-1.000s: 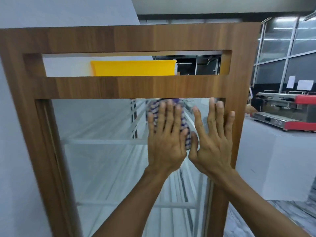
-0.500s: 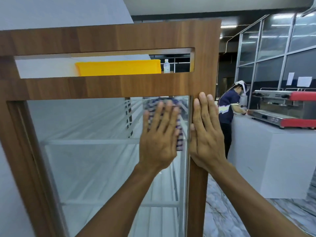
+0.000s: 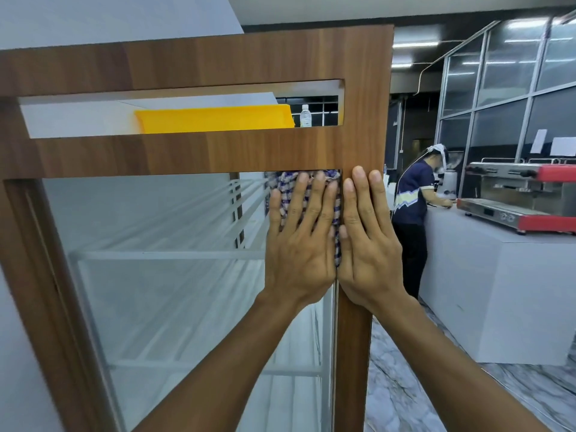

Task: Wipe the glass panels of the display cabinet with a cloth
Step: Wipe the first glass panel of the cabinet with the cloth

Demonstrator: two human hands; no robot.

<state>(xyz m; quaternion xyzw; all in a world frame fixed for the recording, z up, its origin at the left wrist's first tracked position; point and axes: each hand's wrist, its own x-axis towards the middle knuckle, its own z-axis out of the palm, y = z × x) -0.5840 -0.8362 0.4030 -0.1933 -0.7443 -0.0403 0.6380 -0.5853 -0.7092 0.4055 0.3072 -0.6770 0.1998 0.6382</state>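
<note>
The left hand (image 3: 299, 244) lies flat, fingers straight and spread, pressing the checked cloth (image 3: 284, 187) against the glass panel (image 3: 171, 275) at its upper right corner, just under the cabinet's wooden crossbar (image 3: 187, 154). The right hand (image 3: 367, 244), fingers straight and grasping nothing, rests flat on the frame's right upright (image 3: 352, 353), touching the left hand.

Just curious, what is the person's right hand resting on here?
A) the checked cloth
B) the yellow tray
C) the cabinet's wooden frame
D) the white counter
C: the right hand lies flat, fingers straight, on the cabinet's wooden frame, while the left hand presses the checked cloth against the glass panel.
</note>
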